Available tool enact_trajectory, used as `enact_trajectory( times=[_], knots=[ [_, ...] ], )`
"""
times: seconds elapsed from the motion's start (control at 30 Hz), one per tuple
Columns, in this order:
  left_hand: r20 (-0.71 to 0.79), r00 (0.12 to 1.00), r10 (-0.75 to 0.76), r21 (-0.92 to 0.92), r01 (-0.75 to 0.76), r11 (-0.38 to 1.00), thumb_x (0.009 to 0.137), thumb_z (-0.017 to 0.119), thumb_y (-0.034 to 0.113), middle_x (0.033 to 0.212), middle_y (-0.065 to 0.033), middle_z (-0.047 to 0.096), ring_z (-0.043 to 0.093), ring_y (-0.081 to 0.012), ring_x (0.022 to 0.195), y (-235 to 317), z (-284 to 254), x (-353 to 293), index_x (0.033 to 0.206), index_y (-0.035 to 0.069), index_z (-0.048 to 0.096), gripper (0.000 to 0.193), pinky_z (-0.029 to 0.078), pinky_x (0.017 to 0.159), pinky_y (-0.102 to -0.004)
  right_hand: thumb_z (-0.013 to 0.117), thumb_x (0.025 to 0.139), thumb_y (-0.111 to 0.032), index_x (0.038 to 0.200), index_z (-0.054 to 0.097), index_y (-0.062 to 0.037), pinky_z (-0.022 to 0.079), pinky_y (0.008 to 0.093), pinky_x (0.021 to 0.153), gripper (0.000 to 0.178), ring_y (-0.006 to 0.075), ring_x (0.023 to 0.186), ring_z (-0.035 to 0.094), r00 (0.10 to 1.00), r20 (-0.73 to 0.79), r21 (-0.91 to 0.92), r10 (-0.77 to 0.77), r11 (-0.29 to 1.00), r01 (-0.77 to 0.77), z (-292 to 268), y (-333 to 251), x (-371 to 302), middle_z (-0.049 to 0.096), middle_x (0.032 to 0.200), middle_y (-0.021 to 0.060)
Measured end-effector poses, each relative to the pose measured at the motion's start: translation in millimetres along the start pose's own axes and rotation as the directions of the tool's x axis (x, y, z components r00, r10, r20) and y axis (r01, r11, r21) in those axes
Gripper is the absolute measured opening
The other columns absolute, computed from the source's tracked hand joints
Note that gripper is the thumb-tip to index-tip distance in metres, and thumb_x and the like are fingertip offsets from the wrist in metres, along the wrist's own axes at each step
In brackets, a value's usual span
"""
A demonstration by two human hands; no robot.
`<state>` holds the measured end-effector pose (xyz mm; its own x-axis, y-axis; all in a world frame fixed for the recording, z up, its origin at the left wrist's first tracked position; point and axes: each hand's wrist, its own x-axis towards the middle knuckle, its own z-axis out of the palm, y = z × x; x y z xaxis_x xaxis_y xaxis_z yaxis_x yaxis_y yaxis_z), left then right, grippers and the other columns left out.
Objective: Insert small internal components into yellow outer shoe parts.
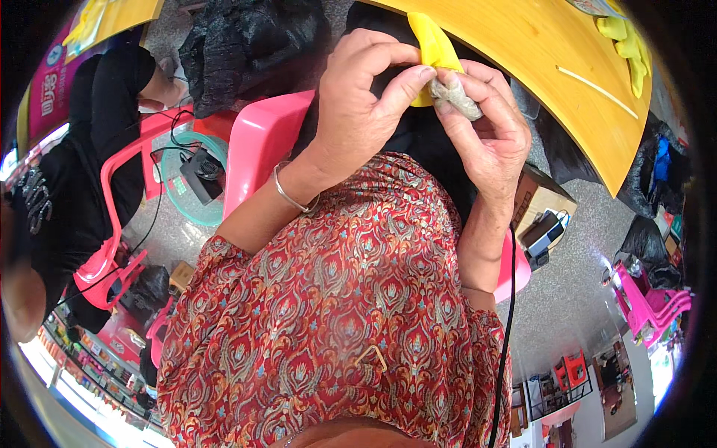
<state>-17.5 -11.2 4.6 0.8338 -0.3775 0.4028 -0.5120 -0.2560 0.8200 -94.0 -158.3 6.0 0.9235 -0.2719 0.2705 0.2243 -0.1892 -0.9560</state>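
Note:
My left hand (364,84) pinches the edge of a yellow piece of cloth (433,43) between thumb and forefinger. Against the same cloth, my right hand (494,123) is closed with its thumb and fingers around a small greyish-white wad (457,98). Where the fingertips meet, the wad touches the cloth; whether part of it is inside cannot be seen. Both hands are held close together over my lap, by the near edge of a yellow table (515,37).
More yellow cloth pieces (629,51) and a thin pale stick (597,91) lie on the table. A black plastic bag (250,56) is at the far left. Left of me, a person in black (104,104) sits by a pink chair (112,175). A cardboard box (549,198) stands at right.

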Motion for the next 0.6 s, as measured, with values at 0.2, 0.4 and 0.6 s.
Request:
enact_trajectory(
  times=[0.2, 0.4, 0.6],
  knots=[
    [-0.006, 0.998, 0.065, -0.066, -0.066, 0.996, 0.077, 0.072, 0.004, 0.08, -0.0081, 0.06, 0.059, -0.022, 0.07, -4, 0, 5, 0.083, -0.001, 0.064, 0.011, 0.047, 0.062, -0.0278, 0.068, 0.074, 0.008, 0.102, 0.069, -0.002, 0.049, 0.0233, 0.078, 0.03, 0.0137, 0.091, 0.062, 1.0, 0.012, -0.031, -0.008, 0.999, 0.008, 1, 2, 0, 0.063, 0.105, 0.009],
    [0.082, 0.987, -0.137, -0.263, 0.154, 0.952, 0.081, 0.069, 0.003, 0.076, -0.0049, 0.059, 0.057, -0.0137, 0.069, -4, -2, 4, 0.084, -0.002, 0.062, 0.01, 0.045, 0.062, -0.0237, 0.069, 0.073, 0.009, 0.103, 0.069, 0.0002, 0.049, 0.0245, 0.081, 0.031, 0.0148, 0.094, 0.061, 1.0, -0.004, 0.044, 0.008, 0.999, -0.008, 1, 2, -1, 0.062, 0.106, 0.0112],
    [0.3, 0.795, -0.527, -0.605, 0.586, 0.54, 0.083, 0.07, 0.007, 0.077, -0.0025, 0.058, 0.056, -0.0088, 0.07, 5, 0, 2, 0.087, 0.001, 0.062, 0.012, 0.044, 0.064, -0.0197, 0.065, 0.078, 0.01, 0.102, 0.068, 0.0044, 0.048, 0.0259, 0.086, 0.025, 0.016, 0.097, 0.059, 0.977, -0.068, 0.335, 0.204, 0.927, -0.17, 3, 8, -6, 0.062, 0.107, 0.011]
  ],
)
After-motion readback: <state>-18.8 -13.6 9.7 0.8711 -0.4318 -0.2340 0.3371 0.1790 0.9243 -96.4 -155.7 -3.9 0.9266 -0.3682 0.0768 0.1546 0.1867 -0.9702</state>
